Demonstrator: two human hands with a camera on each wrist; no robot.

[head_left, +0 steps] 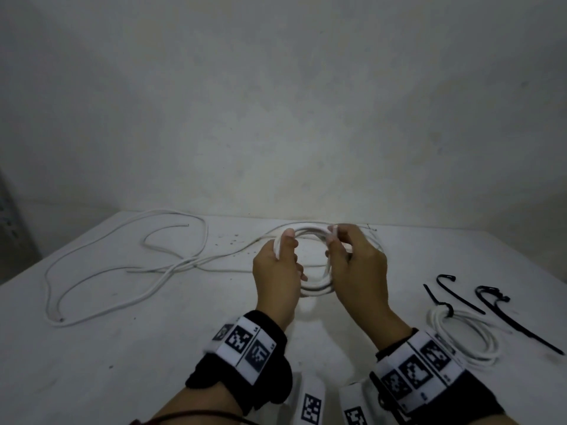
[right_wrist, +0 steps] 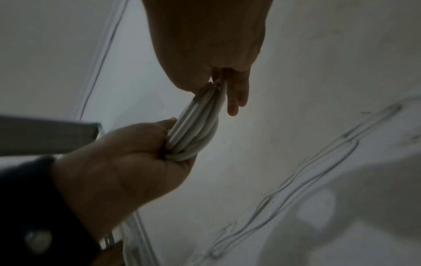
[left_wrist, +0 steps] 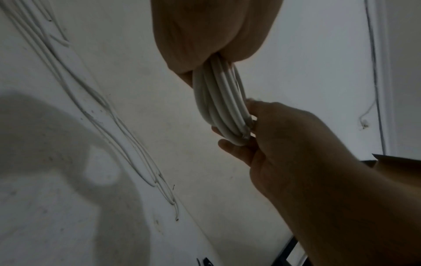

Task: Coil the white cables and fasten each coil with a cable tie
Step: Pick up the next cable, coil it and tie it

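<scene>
**Coiling of the second white cable, both hands on the coil**

Hands hold one half-made coil (head_left: 316, 283) above the white table (head_left: 184, 348). The left hand (head_left: 277, 271) grips the left side of the loops, with thumb on top and fingers curled under the bundle. The right hand (head_left: 352, 265) pinches the right side of the same loops between thumb and fingers; the wrist views show several turns pressed together in each grip. From the coil a loose tail of the same cable (head_left: 233, 254) runs away to the left, toward the uncoiled white cables (head_left: 122, 271) that lie in wide curves on the table.

I judge that the coiling step is in hand and not finished. The next move calls for one hand to keep the loops closed while the other draws in the tail for one more turn. After that a black cable tie (head_left: 445, 283) is needed; the loose ties lie at the right, near a finished coil (head_left: 460, 335) that already carries a tie.

For room: the far edge of the table is just behind the hands, at the wall, so pulling toward the body looks safer. The left part has open surface, but the loose cables cross each other there and may tangle with the tail.
</scene>
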